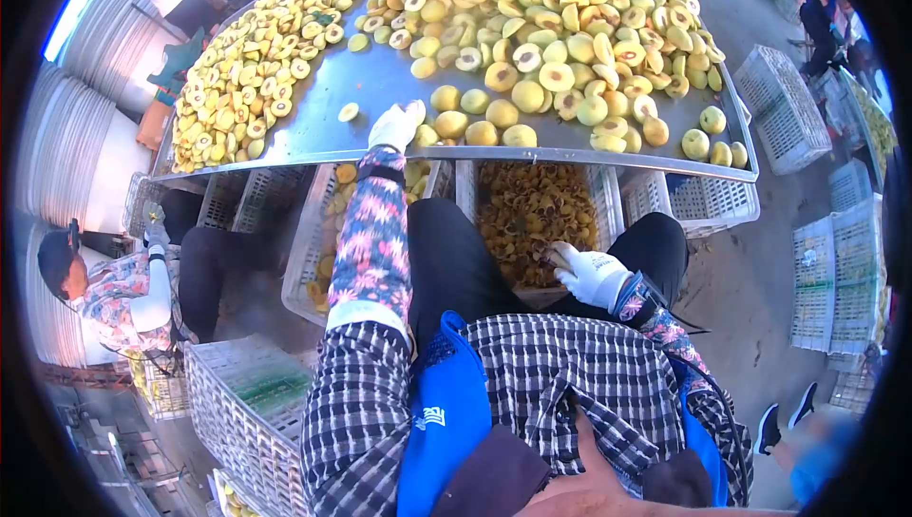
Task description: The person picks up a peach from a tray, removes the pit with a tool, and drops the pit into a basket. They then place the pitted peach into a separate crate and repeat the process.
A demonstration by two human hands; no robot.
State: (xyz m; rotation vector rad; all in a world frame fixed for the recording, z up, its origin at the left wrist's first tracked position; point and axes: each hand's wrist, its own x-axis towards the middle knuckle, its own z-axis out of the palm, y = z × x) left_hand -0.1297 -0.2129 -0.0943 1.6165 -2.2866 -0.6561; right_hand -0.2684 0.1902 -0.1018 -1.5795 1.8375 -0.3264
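Observation:
My left hand (397, 125), in a white glove, is at the front edge of the metal table (328, 104), beside several yellow-green fruits (451, 124). Its fingers are closed together, and what they hold, if anything, is too small to name. One halved fruit (349, 112) lies just left of it. My right hand (591, 275), also gloved, is low over the right side of a white crate (608, 203) filled with brown pits and scraps (532, 208). Its fingers are bent together near a small brown piece that I cannot make out clearly.
Fruit halves (256, 70) are heaped at the table's left, more fruit (570, 4) at its centre and right. Crates stand under the table, at lower left (247, 422) and at right (779, 108). A person (123, 294) sits at left; others are farther back.

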